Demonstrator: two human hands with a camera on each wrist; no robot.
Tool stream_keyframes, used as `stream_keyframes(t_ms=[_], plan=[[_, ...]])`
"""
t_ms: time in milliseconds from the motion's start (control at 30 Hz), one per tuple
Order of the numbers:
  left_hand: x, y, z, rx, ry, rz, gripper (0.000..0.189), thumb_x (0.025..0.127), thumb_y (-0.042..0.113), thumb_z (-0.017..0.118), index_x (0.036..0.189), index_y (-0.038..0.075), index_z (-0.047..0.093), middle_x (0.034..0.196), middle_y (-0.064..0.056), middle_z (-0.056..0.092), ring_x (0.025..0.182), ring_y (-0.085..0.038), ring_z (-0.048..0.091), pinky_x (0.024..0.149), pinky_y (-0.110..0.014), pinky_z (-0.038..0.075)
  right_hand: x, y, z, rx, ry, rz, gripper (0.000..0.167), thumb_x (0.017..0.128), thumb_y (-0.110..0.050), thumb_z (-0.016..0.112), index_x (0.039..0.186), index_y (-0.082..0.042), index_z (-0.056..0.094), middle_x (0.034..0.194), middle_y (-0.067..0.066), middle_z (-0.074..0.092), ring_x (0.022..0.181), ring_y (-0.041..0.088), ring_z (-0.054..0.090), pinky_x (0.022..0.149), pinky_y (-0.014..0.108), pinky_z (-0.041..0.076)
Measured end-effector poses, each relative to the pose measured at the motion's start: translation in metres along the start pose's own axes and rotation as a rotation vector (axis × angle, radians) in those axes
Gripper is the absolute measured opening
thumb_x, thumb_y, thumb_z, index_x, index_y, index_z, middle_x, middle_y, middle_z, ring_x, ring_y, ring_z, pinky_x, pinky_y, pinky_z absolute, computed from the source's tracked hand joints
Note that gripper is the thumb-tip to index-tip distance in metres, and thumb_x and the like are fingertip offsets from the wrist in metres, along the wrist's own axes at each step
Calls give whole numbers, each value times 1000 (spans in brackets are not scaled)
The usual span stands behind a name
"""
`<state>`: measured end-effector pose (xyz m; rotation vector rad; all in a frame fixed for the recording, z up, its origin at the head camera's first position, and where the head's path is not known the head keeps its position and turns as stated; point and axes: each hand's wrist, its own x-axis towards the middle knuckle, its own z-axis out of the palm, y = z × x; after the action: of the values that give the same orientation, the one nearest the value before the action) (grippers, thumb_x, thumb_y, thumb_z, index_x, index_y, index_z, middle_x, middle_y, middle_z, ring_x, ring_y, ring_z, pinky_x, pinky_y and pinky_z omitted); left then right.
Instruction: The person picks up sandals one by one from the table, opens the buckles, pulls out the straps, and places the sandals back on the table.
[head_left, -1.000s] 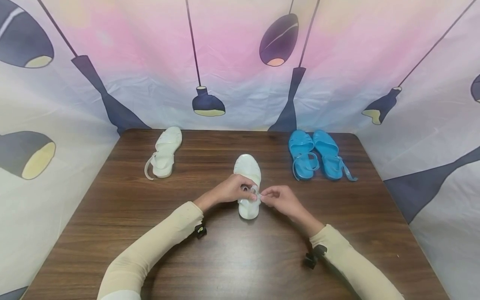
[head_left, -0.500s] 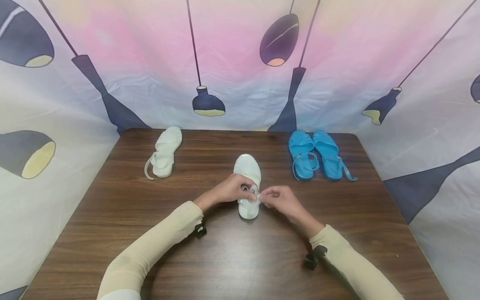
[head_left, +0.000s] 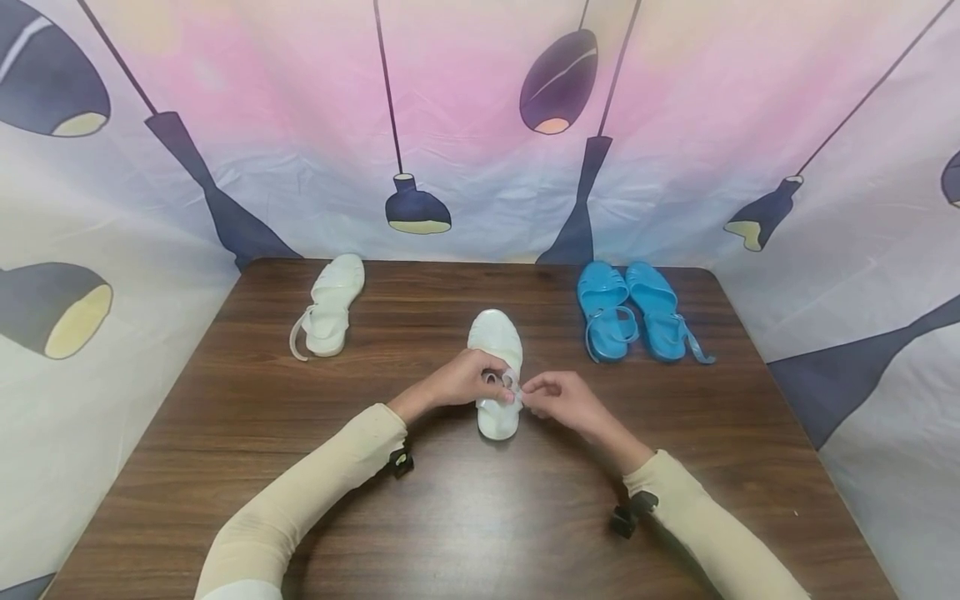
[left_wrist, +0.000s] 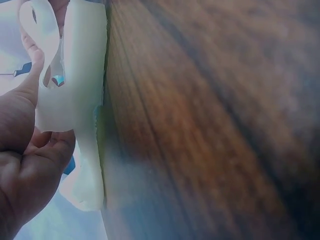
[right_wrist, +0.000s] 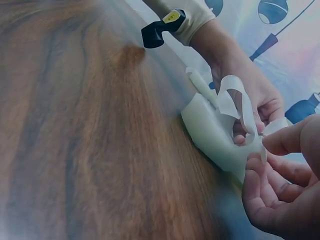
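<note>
A white sandal (head_left: 495, 333) lies on the table in the middle of the head view, toe pointing away. From its left side my left hand (head_left: 467, 379) reaches over the opening and grips the ankle strap, thumb on the near side. At the sandal's right side my right hand (head_left: 562, 402) pinches the strap's end between thumb and fingers. In the right wrist view the strap (right_wrist: 245, 102) arches up in a loop above the heel, and both hands meet at its side. The left wrist view shows the sandal (left_wrist: 85, 65) edge-on, its sole down on the wood.
A second white sandal (head_left: 337, 283) stands at the table's back left, its strap hanging loose. Two blue sandals (head_left: 602, 287) stand side by side at the back right. Behind the brown wooden table (head_left: 420, 517) hangs a printed cloth (head_left: 480, 200) with lamp pictures.
</note>
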<state>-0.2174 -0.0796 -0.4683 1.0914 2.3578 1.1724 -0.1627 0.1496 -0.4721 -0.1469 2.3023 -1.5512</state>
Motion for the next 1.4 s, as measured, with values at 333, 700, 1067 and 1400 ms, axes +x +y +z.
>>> stream_keyframes(t_ms=[333,700,1067,1400], plan=[[-1,-2,0,11,-4,-5,14,86,22,84,92,13,76,78,9,65,69,-4,53,64,-21,47,-1,0,2,8,10,-52,18,93,-16,76,105,-1,75,92,10,76,81,21,70,74,34,60],[0,1,-2,-3,-28,-11,13,87,23,82,94,14,75,80,9,68,69,-4,55,65,-22,49,2,-6,4,38,-1,-49,21,93,-14,76,105,2,74,92,11,75,84,25,71,75,35,60],[0,3,-1,24,-12,-12,17,86,23,84,83,15,69,70,10,57,65,-3,49,61,-21,43,-6,3,0,88,-23,21,25,95,-17,73,111,3,72,99,15,76,88,23,72,79,34,61],[0,0,-1,9,-3,0,15,86,22,84,85,13,71,72,9,60,65,-3,50,62,-21,47,2,-2,2,-38,29,-62,18,94,-16,76,105,-2,75,93,7,76,85,20,70,76,31,58]])
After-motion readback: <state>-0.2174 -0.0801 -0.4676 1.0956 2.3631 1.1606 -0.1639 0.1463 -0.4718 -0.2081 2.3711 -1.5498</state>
